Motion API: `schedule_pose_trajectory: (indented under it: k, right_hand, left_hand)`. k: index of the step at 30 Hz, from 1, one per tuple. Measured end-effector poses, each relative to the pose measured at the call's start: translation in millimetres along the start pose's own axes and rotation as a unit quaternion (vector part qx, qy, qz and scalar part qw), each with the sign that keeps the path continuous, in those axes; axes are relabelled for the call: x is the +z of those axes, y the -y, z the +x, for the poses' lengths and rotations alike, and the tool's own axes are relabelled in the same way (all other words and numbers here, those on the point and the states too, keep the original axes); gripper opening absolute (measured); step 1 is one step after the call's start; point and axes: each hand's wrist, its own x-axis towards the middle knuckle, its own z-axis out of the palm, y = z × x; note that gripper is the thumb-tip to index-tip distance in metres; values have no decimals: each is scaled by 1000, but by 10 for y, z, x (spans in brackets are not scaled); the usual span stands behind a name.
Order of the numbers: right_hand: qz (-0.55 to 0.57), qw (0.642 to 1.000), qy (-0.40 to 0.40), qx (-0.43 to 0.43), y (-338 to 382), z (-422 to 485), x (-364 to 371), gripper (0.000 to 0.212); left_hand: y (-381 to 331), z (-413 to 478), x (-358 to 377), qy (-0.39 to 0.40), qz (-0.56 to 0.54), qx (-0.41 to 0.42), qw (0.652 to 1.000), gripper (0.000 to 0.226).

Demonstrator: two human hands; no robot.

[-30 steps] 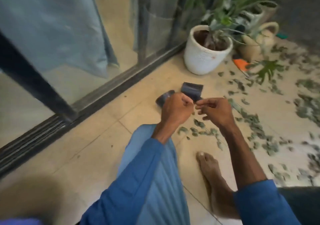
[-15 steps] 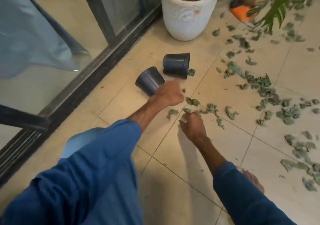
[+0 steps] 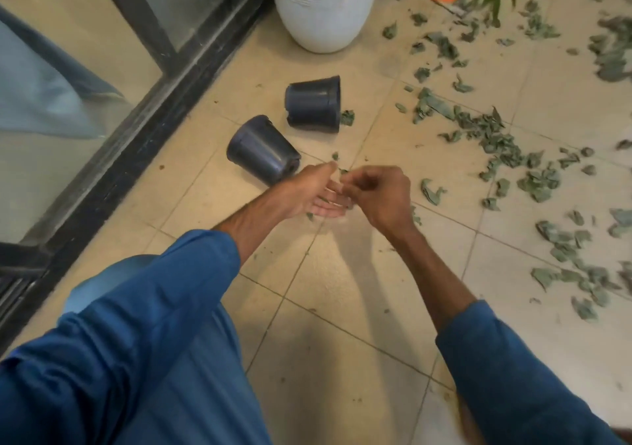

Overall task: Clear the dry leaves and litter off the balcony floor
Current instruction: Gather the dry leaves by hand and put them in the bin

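Observed: left hand (image 3: 318, 193) flat, palm up; right hand (image 3: 378, 193) fingers pinched leaf scraps (image 3: 343, 171) above it. Near floor tile (image 3: 342, 308) mostly bare; bulk of dry leaves (image 3: 502, 143) remained right, far.

The big pot (image 3: 323, 10) stands at the top middle of the frame. Below it two pots lie tipped over on the floor (image 3: 342, 308), the upper small pot (image 3: 314, 104) up and right of the lower small pot (image 3: 261, 150). The door track (image 3: 143, 130) runs down the left side. Dry leaves (image 3: 492, 133) spread over the right side (one by the upper small pot)
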Motion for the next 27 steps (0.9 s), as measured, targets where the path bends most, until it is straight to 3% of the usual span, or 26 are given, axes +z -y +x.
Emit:
schedule_pose_trajectory:
  k: [3,6,10,13,15,18,21,25,27]
  right_hand:
    - [-8,1000,7,-14,202,-38,-139,5]
    - [4,1000,13,5,228,-84,-308,5]
    - [136,982,122,53,122,-148,-635,17]
    - [237,964,55,110,-108,-224,-798,17]
    - [133,984,-5,122,-389,-310,-798,10]
    - [-115,983,8,144,-914,-513,-622,11]
    - [-200,970,10,136,-1234,-688,-339,30]
    - [-280,958,-15,59,-1257,-768,-133,15]
    - [-311,950,2,36,-1262,-768,-111,17]
  left_hand:
    - [-29,-48,207,51,-49,32,997,41]
    - [-39,12,381,7,19,75,997,40]
    - [-24,74,493,-16,107,114,988,39]
    - [-38,76,512,-38,123,123,984,31]
    - [-36,91,470,-40,113,118,986,31]
    - [-14,125,379,-20,95,107,989,31]
    - [11,146,328,-2,73,89,993,23]
    - [30,179,287,20,63,77,995,22]
    - [35,188,280,31,64,75,995,23]
